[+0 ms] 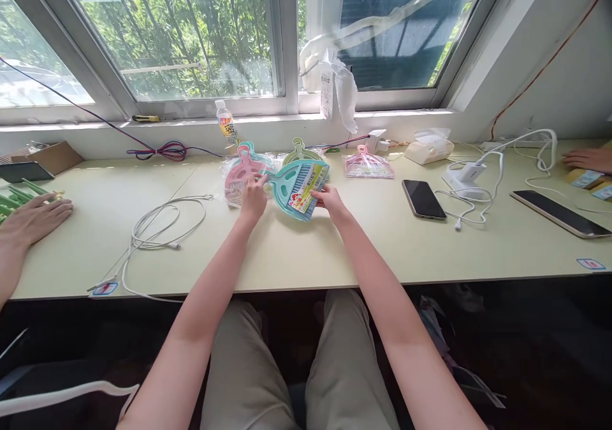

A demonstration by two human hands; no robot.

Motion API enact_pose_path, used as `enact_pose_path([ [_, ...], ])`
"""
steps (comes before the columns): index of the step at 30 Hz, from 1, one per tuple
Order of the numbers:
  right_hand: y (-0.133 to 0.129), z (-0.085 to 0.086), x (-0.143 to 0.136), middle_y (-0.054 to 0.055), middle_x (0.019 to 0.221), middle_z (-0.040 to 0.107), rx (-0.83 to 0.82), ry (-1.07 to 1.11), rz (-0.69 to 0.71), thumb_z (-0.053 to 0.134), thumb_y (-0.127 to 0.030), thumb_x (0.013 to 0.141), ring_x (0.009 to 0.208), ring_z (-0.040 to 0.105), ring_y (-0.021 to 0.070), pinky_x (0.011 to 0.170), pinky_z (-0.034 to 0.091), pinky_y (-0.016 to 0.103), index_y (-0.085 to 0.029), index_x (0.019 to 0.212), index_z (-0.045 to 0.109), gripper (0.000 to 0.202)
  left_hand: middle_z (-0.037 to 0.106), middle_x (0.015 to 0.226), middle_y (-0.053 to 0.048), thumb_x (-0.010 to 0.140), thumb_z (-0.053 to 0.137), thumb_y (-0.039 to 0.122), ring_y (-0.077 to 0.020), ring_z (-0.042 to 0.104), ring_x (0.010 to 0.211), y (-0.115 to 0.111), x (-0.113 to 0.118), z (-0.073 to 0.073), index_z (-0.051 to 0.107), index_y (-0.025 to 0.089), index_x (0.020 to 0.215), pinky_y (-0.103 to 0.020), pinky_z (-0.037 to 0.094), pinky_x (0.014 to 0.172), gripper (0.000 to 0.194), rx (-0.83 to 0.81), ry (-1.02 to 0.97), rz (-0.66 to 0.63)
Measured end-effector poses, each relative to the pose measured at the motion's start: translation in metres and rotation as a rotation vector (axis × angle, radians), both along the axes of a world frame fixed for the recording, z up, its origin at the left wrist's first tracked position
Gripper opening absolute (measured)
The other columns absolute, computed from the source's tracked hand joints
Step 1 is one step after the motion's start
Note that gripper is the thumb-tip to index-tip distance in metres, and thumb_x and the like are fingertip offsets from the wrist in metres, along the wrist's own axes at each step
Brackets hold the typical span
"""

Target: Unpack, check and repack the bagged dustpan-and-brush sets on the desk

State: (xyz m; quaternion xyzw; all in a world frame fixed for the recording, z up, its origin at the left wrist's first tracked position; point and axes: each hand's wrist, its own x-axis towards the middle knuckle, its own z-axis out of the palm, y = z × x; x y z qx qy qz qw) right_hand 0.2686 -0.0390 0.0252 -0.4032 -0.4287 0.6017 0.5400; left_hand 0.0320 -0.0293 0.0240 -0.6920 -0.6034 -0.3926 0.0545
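A teal mini dustpan-and-brush set point(283, 192) with a colourful printed card is held slightly above the table in front of me. My left hand point(254, 197) pinches its handle, while my right hand point(329, 201) grips the card side at the right edge. Just behind my left hand lies a pink dustpan set point(234, 180) in clear plastic, with another teal one partly under it. A green dustpan set point(298, 149) is mostly hidden behind the held one. Farther right sits a pink wrapped dustpan set point(369, 165).
Coiled white cable point(138, 232) lies left on the table point(287, 258). A phone point(423, 199), tissue pack point(429, 146), power strip with cords point(463, 178) and tablet point(560, 214) are right. A bottle point(226, 124) stands behind. Other people's hands point(36, 219) rest at both sides.
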Motion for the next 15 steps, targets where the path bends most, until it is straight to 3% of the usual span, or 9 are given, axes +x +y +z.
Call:
enact_pose_path([
  [6, 0.001, 0.000, -0.005, 0.002, 0.082, 0.075, 0.047, -0.028, 0.029, 0.078, -0.012, 0.071, 0.074, 0.071, 0.0189, 0.078, 0.063, 0.041, -0.017, 0.083, 0.067, 0.017, 0.061, 0.119, -0.013, 0.083, 0.036, 0.001, -0.0267, 0.056, 0.118, -0.009, 0.014, 0.004, 0.064, 0.019, 0.126, -0.044, 0.045, 0.105, 0.054, 0.108, -0.079, -0.119],
  [10, 0.001, -0.001, -0.011, 0.002, 0.086, 0.075, 0.077, 0.065, -0.073, 0.074, -0.013, 0.075, 0.079, 0.070, 0.0181, 0.080, 0.062, 0.038, -0.018, 0.083, 0.066, 0.013, 0.057, 0.130, -0.014, 0.091, 0.033, 0.007, -0.0233, 0.053, 0.124, -0.015, 0.021, 0.004, 0.045, 0.020, 0.142, -0.042, 0.044, 0.107, 0.054, 0.245, -0.105, -0.239],
  [15, -0.002, 0.003, -0.009, 0.002, 0.089, 0.075, 0.105, 0.126, -0.058, 0.077, -0.019, 0.073, 0.082, 0.071, 0.0180, 0.078, 0.062, 0.034, -0.019, 0.085, 0.066, 0.016, 0.050, 0.142, -0.015, 0.096, 0.033, 0.015, -0.0227, 0.043, 0.137, -0.018, 0.033, 0.002, 0.042, 0.022, 0.142, -0.045, 0.037, 0.114, 0.047, 0.315, -0.138, -0.275],
])
